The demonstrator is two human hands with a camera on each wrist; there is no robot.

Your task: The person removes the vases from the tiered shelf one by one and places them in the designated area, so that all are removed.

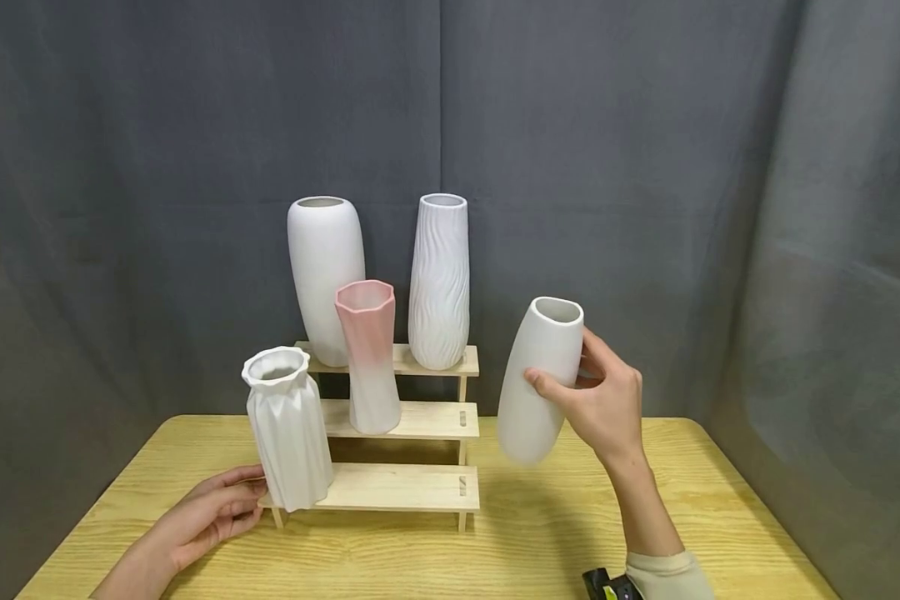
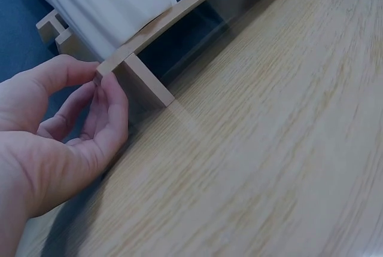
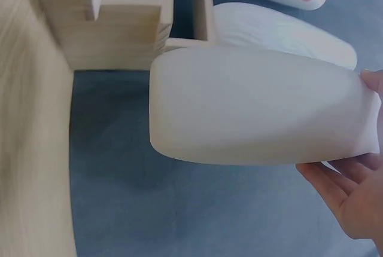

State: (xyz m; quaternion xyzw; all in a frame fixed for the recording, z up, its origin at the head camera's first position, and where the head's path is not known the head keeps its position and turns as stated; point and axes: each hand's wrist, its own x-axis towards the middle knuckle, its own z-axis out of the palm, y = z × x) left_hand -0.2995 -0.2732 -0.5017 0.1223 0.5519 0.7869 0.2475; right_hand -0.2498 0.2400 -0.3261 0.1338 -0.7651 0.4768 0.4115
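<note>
My right hand (image 1: 607, 408) grips a smooth white vase (image 1: 543, 383) by its upper part, thumb in front and fingers behind. The vase hangs in the air right of the wooden tiered stand (image 1: 397, 487), slightly tilted, and fills the middle of the right wrist view. At the stand's lower left, my left hand (image 2: 66, 113) pinches the end of the bottom shelf between thumb and fingers. Just above that hand, a pleated white vase (image 1: 288, 433) stands at the left of the bottom shelf. A pink-and-white vase (image 1: 372, 367) occupies the middle shelf.
On the top shelf stand a tall plain white vase (image 1: 326, 267) at left and a wavy-ribbed white vase (image 1: 440, 283) at right. The stand rests on a light wood table (image 1: 375, 558). Grey curtains (image 1: 570, 150) hang behind and at both sides.
</note>
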